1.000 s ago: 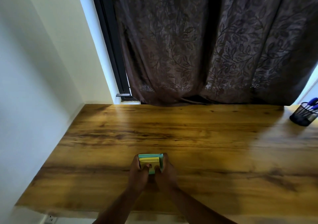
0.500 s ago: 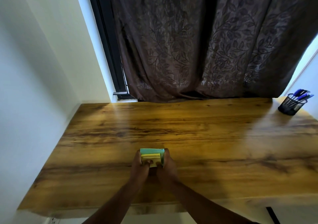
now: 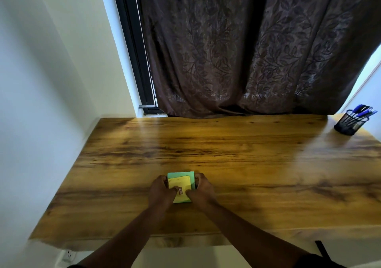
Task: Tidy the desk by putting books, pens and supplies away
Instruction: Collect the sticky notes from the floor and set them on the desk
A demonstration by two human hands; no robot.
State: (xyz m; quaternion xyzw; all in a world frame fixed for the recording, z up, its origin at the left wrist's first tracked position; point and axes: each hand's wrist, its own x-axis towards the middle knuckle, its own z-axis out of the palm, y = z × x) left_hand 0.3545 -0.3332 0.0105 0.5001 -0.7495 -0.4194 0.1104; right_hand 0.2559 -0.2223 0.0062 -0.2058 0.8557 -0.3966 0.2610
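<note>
Left hand (image 3: 160, 191): closed on the left edge of a small stack of square paper note pads (image 3: 181, 187), thumb laid across the top sheet. Right hand (image 3: 201, 190): closed on the right edge of the same stack, thumb likewise resting on top. Both forearms are bare and reach in from the near edge. Stack of note pads: two colours can be counted, a yellow pad (image 3: 179, 188) uppermost with a small dark printed mark near its near edge, and a green pad (image 3: 190, 177) beneath it, showing along the far and right sides; whether more pads lie under these cannot be told. The stack sits between the two hands, low over or on the surface, toward the near middle of the desk. Surface: one wide brown wooden desktop (image 3: 247, 154) with strong dark grain and a glossy finish, its front edge pale. At its far right corner, well apart from the hands, stands one black wire-mesh pen cup (image 3: 349, 123) holding several blue-capped pens (image 3: 360, 110); the exact count is unclear. Room: one dark brown leaf-patterned curtain (image 3: 247, 51) hangs behind the desk to the desktop's back edge; a black window frame (image 3: 132, 41) shows at its left; plain white wall (image 3: 41, 103) closes the left side, with one white wall socket (image 3: 68, 255) below the desk's near left corner.
</note>
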